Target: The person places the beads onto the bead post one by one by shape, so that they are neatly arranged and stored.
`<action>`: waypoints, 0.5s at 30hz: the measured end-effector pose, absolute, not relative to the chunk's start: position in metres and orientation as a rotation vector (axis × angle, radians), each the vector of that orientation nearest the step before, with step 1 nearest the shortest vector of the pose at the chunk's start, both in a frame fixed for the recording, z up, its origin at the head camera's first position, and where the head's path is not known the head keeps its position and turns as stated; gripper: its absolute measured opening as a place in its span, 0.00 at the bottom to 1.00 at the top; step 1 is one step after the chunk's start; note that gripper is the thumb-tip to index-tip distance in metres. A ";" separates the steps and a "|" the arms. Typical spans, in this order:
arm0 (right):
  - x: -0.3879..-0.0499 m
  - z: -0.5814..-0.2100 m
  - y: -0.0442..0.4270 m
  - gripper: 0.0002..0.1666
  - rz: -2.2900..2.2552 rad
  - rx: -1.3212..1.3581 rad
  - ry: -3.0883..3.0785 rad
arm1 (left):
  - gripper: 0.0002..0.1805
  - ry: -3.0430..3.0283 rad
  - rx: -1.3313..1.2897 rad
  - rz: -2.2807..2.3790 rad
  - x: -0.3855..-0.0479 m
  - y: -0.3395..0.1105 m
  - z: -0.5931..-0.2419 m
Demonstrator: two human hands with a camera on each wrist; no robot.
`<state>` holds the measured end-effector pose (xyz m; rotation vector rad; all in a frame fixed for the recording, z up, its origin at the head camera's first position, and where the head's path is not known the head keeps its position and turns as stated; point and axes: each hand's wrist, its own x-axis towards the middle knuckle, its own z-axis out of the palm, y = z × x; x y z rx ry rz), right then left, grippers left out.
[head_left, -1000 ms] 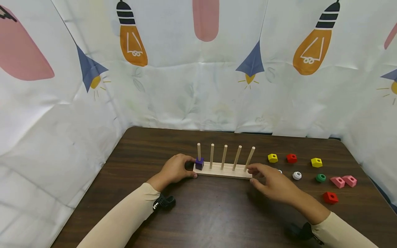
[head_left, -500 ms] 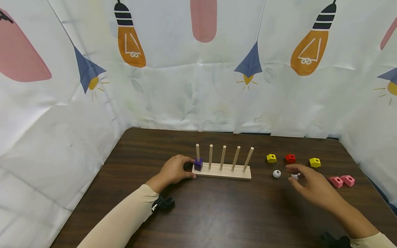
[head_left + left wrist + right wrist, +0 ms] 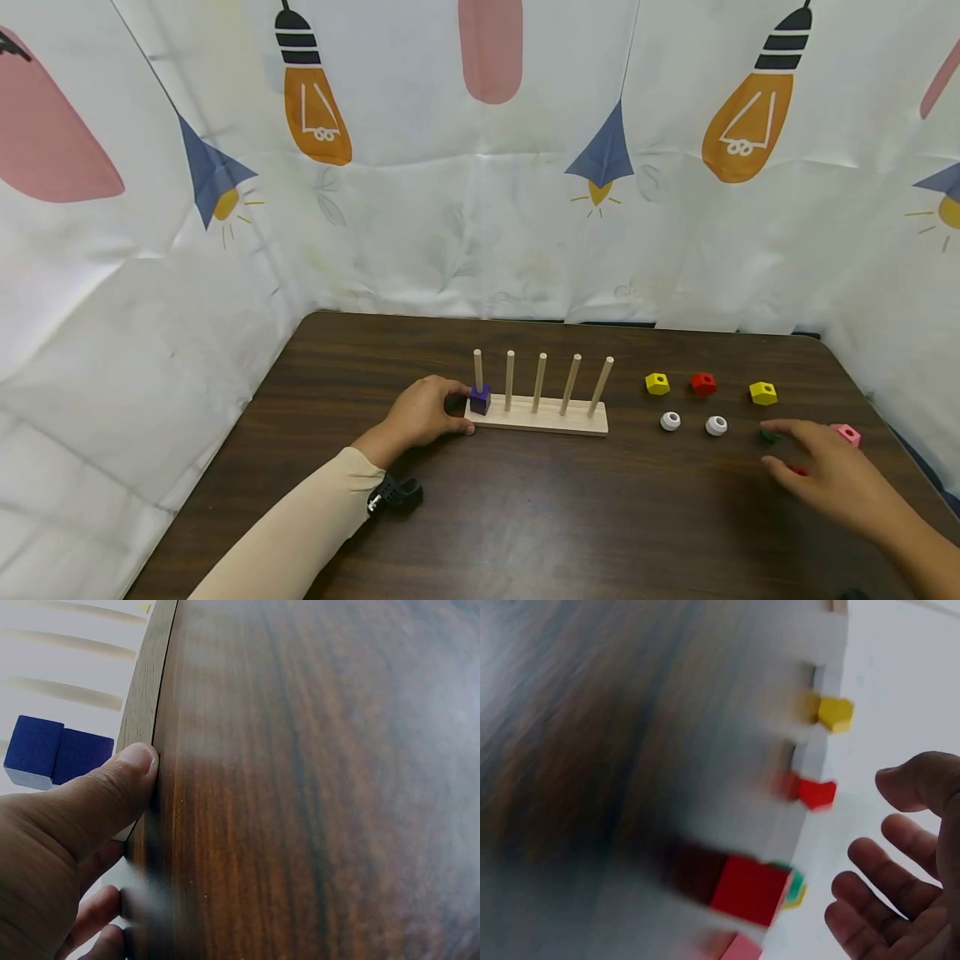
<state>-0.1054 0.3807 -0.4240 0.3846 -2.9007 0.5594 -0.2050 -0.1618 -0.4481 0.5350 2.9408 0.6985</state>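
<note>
A pale wooden peg board (image 3: 538,417) with several upright pegs stands mid-table. Purple blocks (image 3: 480,399) sit on its leftmost peg; in the left wrist view two block shapes (image 3: 34,748) show side by side. My left hand (image 3: 422,410) grips the board's left end, the thumb (image 3: 124,776) along its front edge. On the right, my right hand (image 3: 832,471) hovers with parted fingers, holding nothing. Beneath it, a green bead (image 3: 770,436) and a red block (image 3: 798,470) are partly covered. The right wrist view shows that red block (image 3: 750,889) below the fingers.
Two white beads (image 3: 671,421) lie right of the board. Behind them are a yellow block (image 3: 657,383), a red block (image 3: 703,383) and another yellow block (image 3: 763,393). A pink block (image 3: 847,434) peeks out beyond my right hand. A patterned cloth (image 3: 480,233) hangs behind the table.
My right hand has left the board's right end and moved right across the white beads to the green bead and red block. My left hand has stayed on the board.
</note>
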 end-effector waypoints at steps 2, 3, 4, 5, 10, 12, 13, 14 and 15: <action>-0.104 -0.428 0.389 0.27 0.534 0.370 -2.910 | 0.31 2.943 0.545 0.701 -0.205 -0.162 -0.448; -0.104 -0.430 0.392 0.27 0.518 0.367 -2.917 | 0.31 2.942 0.549 0.703 -0.205 -0.162 -0.448; -0.103 -0.431 0.395 0.27 0.512 0.365 -2.922 | 0.31 2.942 0.553 0.702 -0.205 -0.162 -0.448; -0.103 -0.433 0.397 0.27 0.497 0.364 -2.925 | 0.31 2.943 0.555 0.701 -0.205 -0.162 -0.448; -0.103 -0.436 0.405 0.27 0.482 0.358 -2.964 | 0.31 2.946 0.550 0.700 -0.205 -0.163 -0.448; -0.103 -0.437 0.407 0.28 0.502 0.323 -3.002 | 0.31 2.943 0.547 0.704 -0.205 -0.163 -0.448; -0.103 -0.437 0.407 0.27 0.510 0.308 -3.018 | 0.31 2.943 0.548 0.705 -0.205 -0.163 -0.448; -0.103 -0.437 0.408 0.28 0.526 0.292 -3.042 | 0.31 2.943 0.549 0.707 -0.205 -0.162 -0.447; -0.103 -0.438 0.409 0.28 0.529 0.271 -3.062 | 0.31 2.944 0.552 0.707 -0.205 -0.162 -0.447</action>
